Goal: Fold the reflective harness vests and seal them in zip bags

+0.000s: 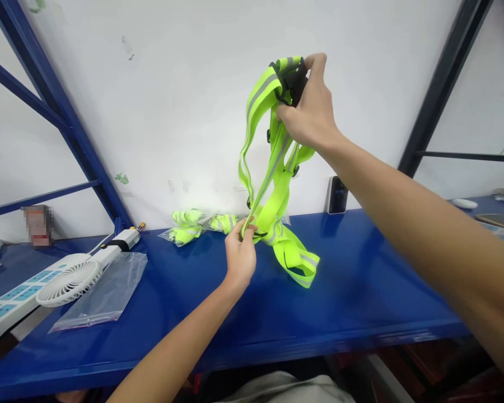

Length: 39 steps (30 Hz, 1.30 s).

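Observation:
A neon-yellow reflective harness (262, 106) with grey stripes and black buckles hangs in front of me over the blue table. My right hand (313, 109) holds its top, closed around the black buckle part and the straps there. Lower down, my left hand (241, 252) pinches one strap between thumb and fingers, near where the straps bunch together. A looped strap end (304, 266) droops to the right of my left hand, close to the tabletop; whether it touches is hard to tell.
Bagged yellow bundles (187, 226) lie by the wall. At left are an empty clear zip bag (109, 291), a small white fan (69, 282) and a power strip (21, 296). A small clock-like device (338, 195) stands at the back right. Blue shelf posts (63, 117) rise at left.

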Tool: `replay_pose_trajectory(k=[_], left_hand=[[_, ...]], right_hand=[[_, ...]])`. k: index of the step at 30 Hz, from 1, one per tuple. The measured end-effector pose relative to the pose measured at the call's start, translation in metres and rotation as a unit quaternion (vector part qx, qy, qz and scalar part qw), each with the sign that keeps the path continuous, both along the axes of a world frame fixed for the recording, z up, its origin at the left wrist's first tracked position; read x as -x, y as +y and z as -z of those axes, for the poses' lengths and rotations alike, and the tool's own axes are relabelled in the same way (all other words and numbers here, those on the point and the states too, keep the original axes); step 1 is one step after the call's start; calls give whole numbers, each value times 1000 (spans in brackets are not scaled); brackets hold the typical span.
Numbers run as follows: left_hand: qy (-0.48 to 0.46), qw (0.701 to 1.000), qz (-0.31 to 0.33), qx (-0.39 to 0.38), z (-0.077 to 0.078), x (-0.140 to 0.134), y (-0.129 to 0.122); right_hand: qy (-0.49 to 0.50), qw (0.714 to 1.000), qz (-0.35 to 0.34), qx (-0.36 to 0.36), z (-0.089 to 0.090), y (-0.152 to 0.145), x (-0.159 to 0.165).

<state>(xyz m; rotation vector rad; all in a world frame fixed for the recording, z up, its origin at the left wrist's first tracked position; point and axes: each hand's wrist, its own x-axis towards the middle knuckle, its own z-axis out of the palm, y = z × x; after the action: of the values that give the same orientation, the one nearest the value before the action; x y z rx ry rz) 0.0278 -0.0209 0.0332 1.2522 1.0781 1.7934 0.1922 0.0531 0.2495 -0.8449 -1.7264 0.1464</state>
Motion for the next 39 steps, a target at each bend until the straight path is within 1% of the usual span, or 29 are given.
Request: replay_pose_trajectory(k=[1,3,6,7,9,11,13,15,16,17,19,21,22,23,24,26,28,29,30,32,34,36,39], left_hand=[[-31,999,10,13,-1,0,2],[-118,989,60,72,-4,0,4],[-244,941,152,180,-12,1,2],[-266,928,173,193,-15,2,1],[-285,919,201,185,-19,3,-1],[-277,916,234,171,-21,4,-3],[-247,916,271,162,-20,7,-5],[-192,924,293,150,-20,11,-6],[-152,934,293,138,-19,14,-5],[-101,947,281,120,-19,18,-3],[21,972,225,63,-21,26,1],[118,981,155,-8,-26,35,4],[142,981,129,-30,-29,39,5],[143,982,119,-35,-32,42,6],[120,985,125,-24,-35,44,5],[16,985,172,20,-41,47,4],[-91,969,220,62,-45,49,4],[-118,962,233,86,-46,51,4],[-119,957,238,112,-46,52,6],[-78,955,240,156,-46,57,10],[-41,950,251,181,-47,63,13],[-39,940,277,196,-48,68,14],[-59,921,323,209,-47,72,13]], right_hand=[[3,1000,2,-1,-2,-1,-1],[23,998,36,-35,-6,-7,-1],[26,993,67,-90,-13,-17,0],[18,993,72,-92,-14,-19,0],[2,994,79,-76,-15,-20,0],[-5,995,83,-48,-13,-15,-1],[-6,996,82,-27,-9,-9,-4],[-6,997,74,-17,-5,-3,-7],[-6,998,68,-16,-3,0,-8],[-7,998,63,-16,-1,1,-10],[-15,998,62,-11,2,3,-11],[-27,997,68,0,5,3,-11],[-33,997,72,6,7,3,-11],[-39,996,75,11,9,4,-11],[-43,996,78,13,12,6,-11],[-44,996,82,15,17,12,-12],[-35,996,82,16,23,20,-16],[-29,996,77,16,26,24,-18],[-23,997,72,16,29,27,-20],[-11,998,61,21,33,31,-25],[-2,998,49,32,35,31,-29],[7,998,33,43,36,27,-32],[26,998,-6,59,37,21,-35]])
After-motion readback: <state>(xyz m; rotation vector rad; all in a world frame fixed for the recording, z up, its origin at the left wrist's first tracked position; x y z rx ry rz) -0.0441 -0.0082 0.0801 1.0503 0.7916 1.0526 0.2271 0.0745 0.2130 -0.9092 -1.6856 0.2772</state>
